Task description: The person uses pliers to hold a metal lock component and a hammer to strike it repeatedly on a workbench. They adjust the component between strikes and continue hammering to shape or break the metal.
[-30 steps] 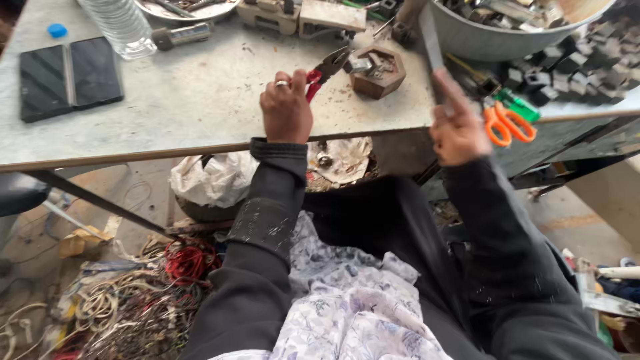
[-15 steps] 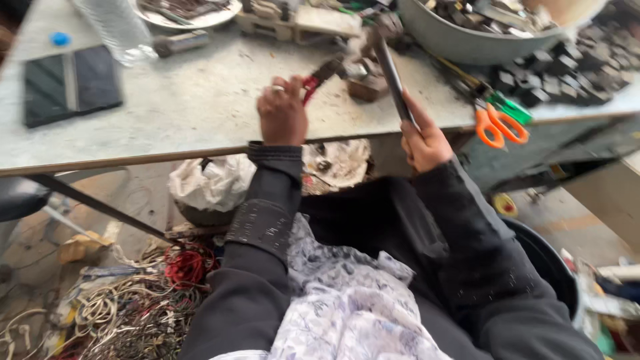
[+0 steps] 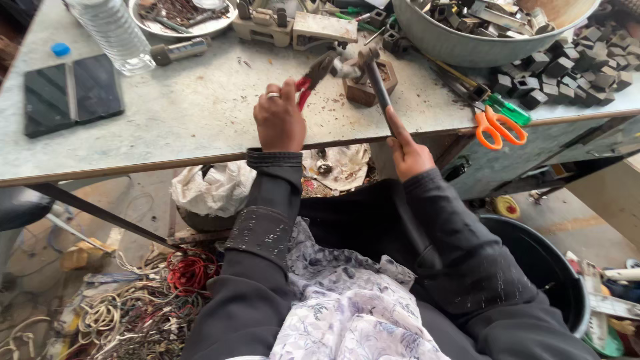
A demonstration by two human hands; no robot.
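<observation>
Fingers (image 3: 270, 93) of the left hand (image 3: 280, 120) are wrapped shut round the red handles of the pliers (image 3: 313, 72); ring on one finger. Plier nose reaches right and pinches a small metal part (image 3: 345, 67) over the dark block (image 3: 369, 87) on the desk (image 3: 200, 110). Right hand (image 3: 408, 150) is closed on the lower end of the hammer (image 3: 375, 77) handle, fingers curled under it, thumb lying along the shaft; the head sits right at the pinched part, contact too close to call.

Handling, as a judgement: the hammer is stiff and head-heavy, so a low grip on the handle gives swing but less control. Pliers are rigid steel with grippy coated handles; squeeze near the handle ends for leverage. The pinched part looks small, hard and likely to slip or fly if the nose loosens.

Around it: grey metal basin (image 3: 480, 40) of scrap parts at top right, black cube-shaped pieces (image 3: 560, 73) beside it, orange-handled scissors (image 3: 497, 127) at the desk edge, clear plastic bottle (image 3: 113, 33) and blue cap (image 3: 61, 49) top left, two dark flat slabs (image 3: 72, 93). Tangled wires (image 3: 133, 307) on the floor, black bucket (image 3: 533, 260) at right.
</observation>
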